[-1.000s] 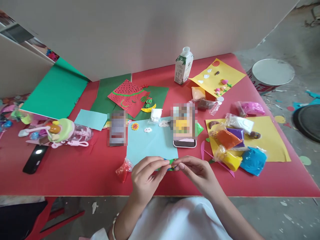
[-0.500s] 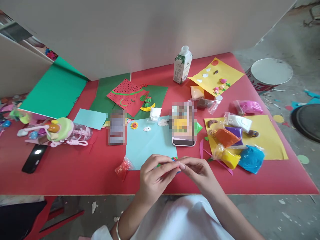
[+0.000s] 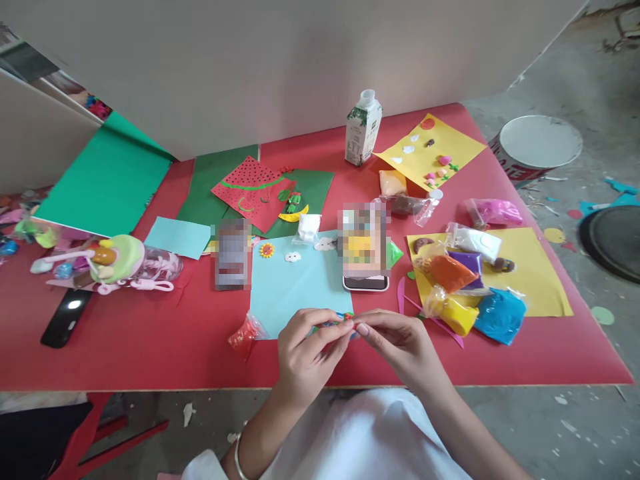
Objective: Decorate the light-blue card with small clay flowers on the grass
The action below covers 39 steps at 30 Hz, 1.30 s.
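Note:
My left hand [image 3: 311, 347] is closed on a small piece of modelling clay [image 3: 347, 316] in blue, green and red, mostly hidden by the fingers. Thumb and fingers of my right hand [image 3: 397, 340] pinch at the same piece, so the fingertips of both hands meet. Under and beyond them lies a light blue sheet [image 3: 295, 293] bearing a clay sun [image 3: 267, 250] and small white clay clouds [image 3: 293, 257]. To the left of my left hand is a bag of red clay [image 3: 246, 337]. A phone [image 3: 366, 283] with a blurred screen stands at the sheet's right.
Bags of orange [image 3: 453, 274], yellow [image 3: 459, 317] and blue clay [image 3: 501, 316] lie on a yellow sheet [image 3: 545, 280] at the right. Pink tools [image 3: 401, 297] lie nearby. A carton [image 3: 363, 130] stands at the back. A cup [image 3: 160, 268] lies left. The table edge [image 3: 150, 389] is close.
The fingertips have shifted slightly around the clay piece, and a little more of its blue and red top shows. The whole view has moved slightly.

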### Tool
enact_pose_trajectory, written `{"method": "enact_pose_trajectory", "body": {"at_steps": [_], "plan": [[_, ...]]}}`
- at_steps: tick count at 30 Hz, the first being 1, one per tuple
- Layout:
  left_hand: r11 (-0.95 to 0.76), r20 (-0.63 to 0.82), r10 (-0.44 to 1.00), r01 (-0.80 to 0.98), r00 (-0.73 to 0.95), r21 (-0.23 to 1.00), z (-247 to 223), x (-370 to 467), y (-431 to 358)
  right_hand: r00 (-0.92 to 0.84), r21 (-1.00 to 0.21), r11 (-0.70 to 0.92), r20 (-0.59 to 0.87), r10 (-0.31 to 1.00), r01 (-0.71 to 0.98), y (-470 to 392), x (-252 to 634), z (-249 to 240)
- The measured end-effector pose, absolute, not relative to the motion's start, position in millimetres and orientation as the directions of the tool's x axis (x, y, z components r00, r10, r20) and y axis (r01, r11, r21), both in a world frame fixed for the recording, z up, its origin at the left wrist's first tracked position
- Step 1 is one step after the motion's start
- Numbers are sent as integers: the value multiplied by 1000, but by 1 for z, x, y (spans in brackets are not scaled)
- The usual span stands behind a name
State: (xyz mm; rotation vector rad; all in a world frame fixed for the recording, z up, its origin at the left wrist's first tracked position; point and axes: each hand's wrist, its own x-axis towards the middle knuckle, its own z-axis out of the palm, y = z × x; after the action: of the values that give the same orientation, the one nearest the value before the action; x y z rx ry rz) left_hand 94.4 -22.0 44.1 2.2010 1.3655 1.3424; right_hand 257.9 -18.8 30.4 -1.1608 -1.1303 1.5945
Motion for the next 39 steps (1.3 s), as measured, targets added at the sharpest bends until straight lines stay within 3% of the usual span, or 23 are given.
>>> {"method": "enact_pose_trajectory", "body": {"at_steps": [9, 13, 17, 23, 34, 39], "plan": [[-515, 555, 824, 553, 111, 655, 45, 96, -24, -138, -974, -162, -141, 980, -159, -19, 254, 32], [-498, 531, 842, 523, 99, 692, 46, 96, -25, -147, -991, -78, -62, 987, -109, -19, 256, 31], [-503, 571, 818, 558, 62, 660, 46, 95, -25, -130, -999, -33, -27, 991, -42, -21, 257, 35], [-525, 604, 793, 590, 78, 613, 46, 94, -27, -118, -984, 152, 141, 983, 93, -23, 255, 45], [-518, 602, 797, 577, 56, 631, 47, 95, -27, -122, -988, -87, -71, 990, -126, -20, 252, 41], [-470, 559, 829, 553, 9, 688, 48, 97, -27, -135, -992, -64, -49, 990, -108, -19, 253, 37]]}}
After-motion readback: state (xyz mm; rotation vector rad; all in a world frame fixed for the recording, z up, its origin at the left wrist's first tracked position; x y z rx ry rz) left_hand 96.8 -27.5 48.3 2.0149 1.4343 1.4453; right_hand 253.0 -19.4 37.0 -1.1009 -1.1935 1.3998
